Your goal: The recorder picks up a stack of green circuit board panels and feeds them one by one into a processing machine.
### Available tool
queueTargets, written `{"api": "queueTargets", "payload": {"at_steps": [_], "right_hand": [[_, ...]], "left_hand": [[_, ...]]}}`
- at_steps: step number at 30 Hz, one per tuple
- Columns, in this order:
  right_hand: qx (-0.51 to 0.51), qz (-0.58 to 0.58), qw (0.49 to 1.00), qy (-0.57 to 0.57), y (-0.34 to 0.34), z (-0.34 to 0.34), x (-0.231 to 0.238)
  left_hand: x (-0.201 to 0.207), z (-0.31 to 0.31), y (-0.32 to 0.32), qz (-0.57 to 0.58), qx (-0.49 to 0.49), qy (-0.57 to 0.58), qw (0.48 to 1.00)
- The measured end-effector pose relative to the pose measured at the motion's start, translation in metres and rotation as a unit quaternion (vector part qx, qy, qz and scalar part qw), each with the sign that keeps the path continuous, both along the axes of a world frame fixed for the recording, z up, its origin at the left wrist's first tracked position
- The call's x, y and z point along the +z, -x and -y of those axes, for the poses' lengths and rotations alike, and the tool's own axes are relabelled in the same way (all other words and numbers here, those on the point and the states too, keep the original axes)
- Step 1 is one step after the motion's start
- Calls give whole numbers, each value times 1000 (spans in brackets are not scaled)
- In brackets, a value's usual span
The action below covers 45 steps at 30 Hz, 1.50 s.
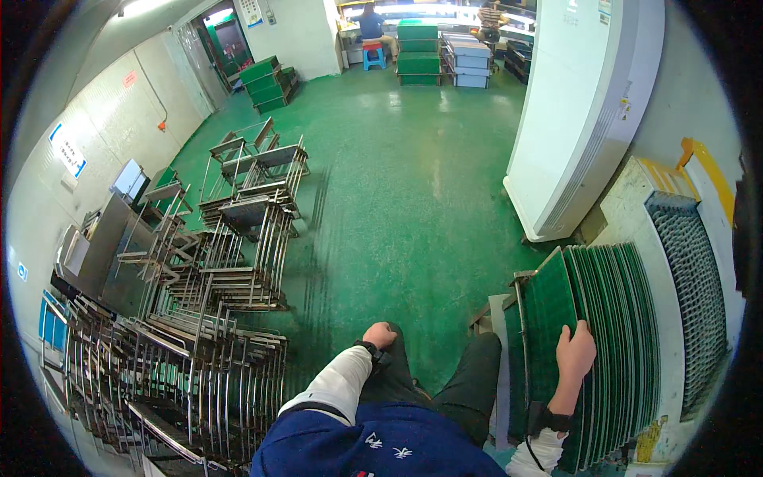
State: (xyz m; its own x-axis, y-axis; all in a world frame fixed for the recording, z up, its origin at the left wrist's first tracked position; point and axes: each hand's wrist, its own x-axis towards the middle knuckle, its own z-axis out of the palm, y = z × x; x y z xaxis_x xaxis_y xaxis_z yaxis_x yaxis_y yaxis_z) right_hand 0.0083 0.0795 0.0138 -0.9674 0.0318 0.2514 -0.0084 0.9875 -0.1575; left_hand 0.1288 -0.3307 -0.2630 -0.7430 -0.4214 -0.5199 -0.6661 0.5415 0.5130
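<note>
My right hand [575, 354] is at the upright green boards [620, 318] on my right, its fingers closed at the edge of one thin board. The boards stand on edge, packed side by side in a row, with a wider gap at the row's left end, where a broad green face [544, 306] shows. Beside that face runs a metal rod of a rack [520, 318]. Over my left knee rests my left hand [380, 335], curled closed, with nothing visible in it. A dark band is on each wrist.
Several metal rack frames [254, 215] stand on the left, with more packed closely [199, 389] nearer me. A tall white cabinet [584, 119] rises at the far right. Stacked green crates [419, 60] and pale crates [467, 60] stand at the back, near two seated people.
</note>
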Motion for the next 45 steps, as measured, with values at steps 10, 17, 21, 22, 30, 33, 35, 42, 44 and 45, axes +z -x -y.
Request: {"api": "queueTargets", "payload": {"at_steps": [10, 17, 21, 22, 30, 33, 35, 42, 44, 45], "right_hand": [[2, 3, 1000, -5, 1, 0, 0], [-1, 4, 1000, -3, 1, -1, 1], [1, -12, 1000, 4, 0, 2, 1], [2, -12, 1000, 5, 0, 3, 2], [-6, -1, 1000, -2, 1, 0, 1], [-3, -3, 1000, -7, 1, -1, -1], [-4, -2, 1000, -8, 2, -3, -2], [0, 1, 1000, -7, 1, 1, -1], [0, 4, 1000, -6, 1, 5, -2], [-1, 5, 1000, -6, 1, 6, -2]], "left_hand": [[-9, 2, 0, 6, -3, 12, 1000], [-17, 1, 1, -27, -12, 25, 999], [-22, 5, -1, -25, -7, 20, 999], [-23, 6, -1, -25, -6, 21, 999], [-3, -1, 2, 10, -2, 9, 1000], [-1, -1, 3, 19, -12, 8, 1000], [2, -4, 4, 20, -11, 9, 1000], [0, -2, 0, 26, 9, 6, 1000], [0, 2, -3, 31, 14, 0, 999], [1, 3, -3, 35, 18, -5, 999]]}}
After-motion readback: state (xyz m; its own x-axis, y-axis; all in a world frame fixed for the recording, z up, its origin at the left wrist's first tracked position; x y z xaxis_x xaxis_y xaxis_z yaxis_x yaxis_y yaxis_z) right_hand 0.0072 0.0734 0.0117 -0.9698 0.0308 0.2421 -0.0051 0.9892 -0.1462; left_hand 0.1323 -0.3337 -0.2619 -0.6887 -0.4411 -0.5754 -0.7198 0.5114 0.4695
